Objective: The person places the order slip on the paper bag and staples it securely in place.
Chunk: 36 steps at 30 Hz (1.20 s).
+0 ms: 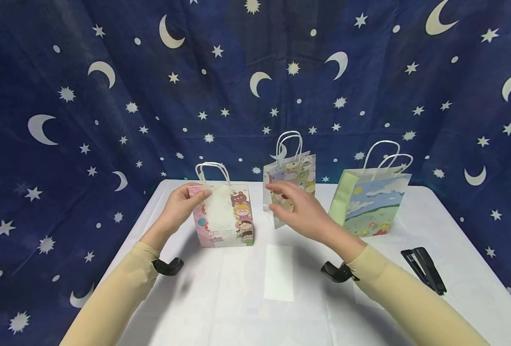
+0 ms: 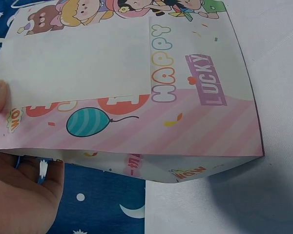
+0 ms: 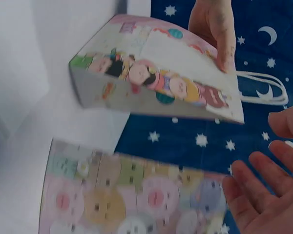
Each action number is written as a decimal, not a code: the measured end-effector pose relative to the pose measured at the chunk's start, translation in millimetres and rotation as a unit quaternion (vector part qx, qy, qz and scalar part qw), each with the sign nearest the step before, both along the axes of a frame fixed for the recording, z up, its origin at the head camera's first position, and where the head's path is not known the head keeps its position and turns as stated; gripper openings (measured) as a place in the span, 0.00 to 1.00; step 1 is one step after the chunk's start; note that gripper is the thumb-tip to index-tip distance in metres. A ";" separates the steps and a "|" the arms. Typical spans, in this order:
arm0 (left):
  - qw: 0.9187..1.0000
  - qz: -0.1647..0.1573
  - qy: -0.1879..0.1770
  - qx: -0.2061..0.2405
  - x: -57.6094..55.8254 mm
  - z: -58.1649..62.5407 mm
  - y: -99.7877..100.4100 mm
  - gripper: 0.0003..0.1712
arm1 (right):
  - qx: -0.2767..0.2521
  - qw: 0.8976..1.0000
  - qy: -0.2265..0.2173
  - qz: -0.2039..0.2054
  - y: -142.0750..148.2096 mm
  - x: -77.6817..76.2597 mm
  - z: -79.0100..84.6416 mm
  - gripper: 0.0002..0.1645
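My left hand [image 1: 178,204] pinches the upper left edge of a pink and white paper gift bag [image 1: 241,216], thumb on the front and fingers behind. A blank white sheet of paper [image 2: 78,63] lies flat against the bag's front, under the thumb; whether it is fixed there I cannot tell. Cartoon figures, a balloon and the word HAPPY show around it. My right hand [image 1: 300,211] hovers with relaxed, spread fingers in front of a second gift bag [image 3: 132,200] printed with animal faces, partly covering it in the head view. Nothing sits between those fingers.
A green-sided gift bag with a meadow picture [image 1: 374,206] stands at the right. A black stapler [image 1: 426,269] lies at the right front. One white paper strip [image 1: 279,274] lies mid-table; another pale sheet [image 1: 365,298] is partly hidden by my right forearm. A starry curtain [image 1: 238,96] hangs behind.
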<state>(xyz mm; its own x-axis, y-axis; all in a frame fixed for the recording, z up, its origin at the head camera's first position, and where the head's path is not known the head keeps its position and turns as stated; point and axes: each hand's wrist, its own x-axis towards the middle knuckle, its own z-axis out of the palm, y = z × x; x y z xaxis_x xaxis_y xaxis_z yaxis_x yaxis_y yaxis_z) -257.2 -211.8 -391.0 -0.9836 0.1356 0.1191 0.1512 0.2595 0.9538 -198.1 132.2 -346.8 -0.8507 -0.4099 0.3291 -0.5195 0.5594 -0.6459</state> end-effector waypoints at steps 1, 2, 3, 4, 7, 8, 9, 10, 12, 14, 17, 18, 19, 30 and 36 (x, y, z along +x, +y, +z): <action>1.000 0.000 0.001 0.002 -0.2 -1.0 0.3 0.22 | -0.002 1.000 0.006 -0.002 7.2 3.4 0.8 0.28; 1.000 0.001 0.002 0.004 -0.3 -1.7 0.7 0.22 | -0.003 1.000 0.013 -0.005 14.2 6.8 1.5 0.27; 1.000 0.002 0.003 0.004 -0.2 -2.3 1.1 0.22 | -0.003 1.000 0.021 -0.010 21.3 10.4 2.1 0.26; 1.000 0.003 0.004 0.006 0.1 -2.7 1.6 0.22 | -0.002 0.999 0.027 -0.016 28.4 13.5 1.9 0.25; 1.000 0.002 0.004 0.011 1.3 -3.2 3.1 0.21 | 0.005 0.998 0.043 -0.036 50.8 23.7 0.7 0.22; 1.000 0.002 0.004 0.014 1.4 -3.4 3.5 0.21 | 0.008 0.998 0.047 -0.041 58.5 26.9 -0.2 0.22; 1.000 0.002 0.005 0.015 1.4 -3.6 4.0 0.20 | 0.011 0.998 0.049 -0.047 66.4 29.9 -1.1 0.21; 1.000 0.001 0.006 0.017 1.2 -3.8 4.4 0.20 | 0.015 0.997 0.049 -0.054 74.4 33.1 -1.9 0.21; 1.000 0.000 0.008 0.018 0.7 -4.1 5.2 0.20 | 0.029 0.996 0.049 -0.068 89.9 39.3 -4.0 0.21; 1.000 -0.001 0.010 0.018 -0.1 -4.8 5.6 0.21 | 0.044 0.994 0.047 -0.086 104.8 45.6 -6.4 0.21; 1.000 -0.001 0.011 0.015 -0.4 -4.9 5.7 0.22 | 0.065 0.990 0.041 -0.116 127.2 54.5 -10.1 0.21; 1.000 0.000 0.012 0.014 -0.3 -4.7 5.3 0.22 | 0.069 0.989 0.039 -0.124 134.7 56.8 -11.4 0.22; 1.000 0.002 0.013 0.012 -0.1 -4.8 4.9 0.23 | 0.072 0.988 0.036 -0.134 142.1 59.2 -12.3 0.22; 1.000 0.009 0.012 0.001 1.5 -5.0 0.6 0.26 | 0.149 0.961 -0.019 -0.233 220.1 67.3 -29.2 0.31; 1.000 0.008 0.014 0.007 1.2 -5.2 1.3 0.24 | 0.193 0.952 -0.101 -0.216 257.9 67.0 -53.1 0.42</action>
